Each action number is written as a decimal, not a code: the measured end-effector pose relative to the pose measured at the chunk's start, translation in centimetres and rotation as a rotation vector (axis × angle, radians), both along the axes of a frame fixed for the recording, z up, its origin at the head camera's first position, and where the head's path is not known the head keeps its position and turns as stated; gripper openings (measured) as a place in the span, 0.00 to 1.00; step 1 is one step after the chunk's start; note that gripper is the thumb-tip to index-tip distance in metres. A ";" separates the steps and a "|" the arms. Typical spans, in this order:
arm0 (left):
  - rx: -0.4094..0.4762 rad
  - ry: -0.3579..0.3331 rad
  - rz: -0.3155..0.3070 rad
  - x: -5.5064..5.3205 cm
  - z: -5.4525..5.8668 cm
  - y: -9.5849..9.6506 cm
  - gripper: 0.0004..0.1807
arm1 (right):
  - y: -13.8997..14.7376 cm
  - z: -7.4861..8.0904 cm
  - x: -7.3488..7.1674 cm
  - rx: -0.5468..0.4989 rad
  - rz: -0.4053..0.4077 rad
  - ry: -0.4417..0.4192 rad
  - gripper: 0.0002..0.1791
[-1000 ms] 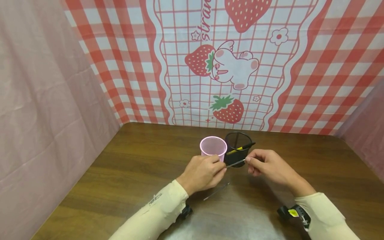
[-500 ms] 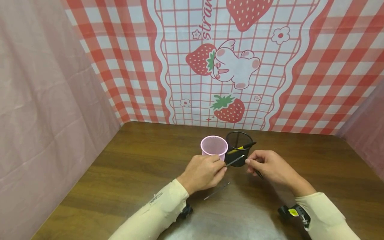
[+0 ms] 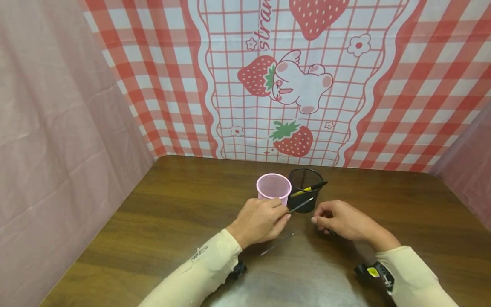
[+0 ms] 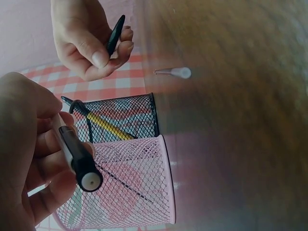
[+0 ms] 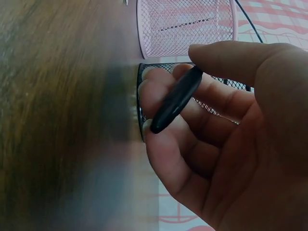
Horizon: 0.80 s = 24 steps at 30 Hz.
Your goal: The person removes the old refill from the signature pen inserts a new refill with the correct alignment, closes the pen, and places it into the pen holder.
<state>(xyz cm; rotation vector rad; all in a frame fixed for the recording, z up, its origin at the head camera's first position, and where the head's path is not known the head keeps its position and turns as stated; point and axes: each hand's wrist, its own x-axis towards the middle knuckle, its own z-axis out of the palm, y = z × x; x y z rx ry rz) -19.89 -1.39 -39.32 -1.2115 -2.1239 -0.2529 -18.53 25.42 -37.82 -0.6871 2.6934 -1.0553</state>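
Note:
Between its fingertips my left hand (image 3: pixel 261 219) holds a slim pen (image 3: pixel 301 205), its light tip pointing up to the right. Close up in the left wrist view, the round pale end of the pen's barrel (image 4: pixel 77 159) faces the camera. Beside the black cup, my right hand (image 3: pixel 341 219) grips a short, tapered black pen cap (image 5: pixel 177 101) between thumb and curled fingers. A thin pen refill (image 3: pixel 278 244) lies on the table below my left hand. The pink mesh pen cup (image 3: pixel 273 175) stands just behind that hand, which partly covers its front.
Against the pink cup stands a black mesh pen cup (image 3: pixel 305 207), with a yellow and black pen (image 3: pixel 307 189) leaning in it. They share a brown wooden table (image 3: pixel 184 192). A red checked curtain (image 3: pixel 168 106) hangs behind, with pink cloth (image 3: pixel 69 128) at the left.
My right hand has come away from the pen's tip and dropped slightly nearer, still gripping the cap. The pen's light tip now shows uncovered. My left hand has hardly moved.

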 end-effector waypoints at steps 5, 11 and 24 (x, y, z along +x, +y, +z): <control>0.000 0.005 -0.002 -0.1 0.0 0.0 0.10 | 0.0 -0.2 0.0 0.026 0.031 0.003 0.08; 0.001 0.006 -0.006 0.0 0.0 0.0 0.10 | 0.0 -0.6 -0.1 0.090 0.032 0.018 0.08; 0.013 0.010 -0.022 0.0 0.1 0.1 0.10 | -0.1 -1.1 -0.1 0.134 0.016 0.066 0.07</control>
